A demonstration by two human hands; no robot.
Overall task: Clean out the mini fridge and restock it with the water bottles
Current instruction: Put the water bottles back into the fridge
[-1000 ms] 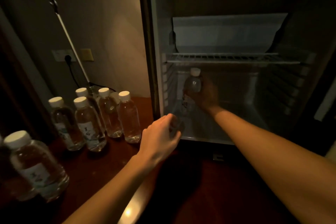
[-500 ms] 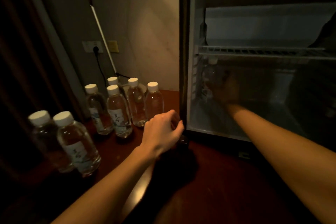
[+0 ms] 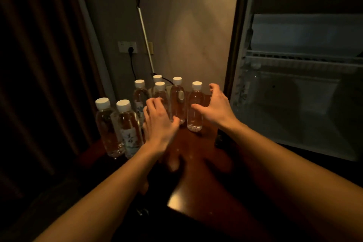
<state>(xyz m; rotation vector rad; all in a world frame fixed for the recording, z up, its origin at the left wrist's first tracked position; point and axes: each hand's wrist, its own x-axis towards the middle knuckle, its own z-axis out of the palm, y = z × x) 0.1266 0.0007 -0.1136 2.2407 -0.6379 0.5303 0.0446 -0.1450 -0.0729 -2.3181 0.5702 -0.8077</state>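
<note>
Several clear water bottles with white caps stand on a dark red wooden surface left of the open mini fridge. My right hand is spread open around the rightmost bottle, thumb in front of it, fingers curled beyond it. My left hand is open, fingers reaching onto a middle bottle. Two nearer bottles stand at the left. One bottle stands dimly inside the fridge at its left wall, under the wire shelf.
A dark curtain hangs at the left. On the wall behind the bottles are a socket with a black plug and a leaning white rod. The fridge's lower compartment floor is otherwise bare.
My right hand has let go of the bottle inside the fridge and come out to the bottles on the surface. My left hand has moved forward to them. The view has swung left.
</note>
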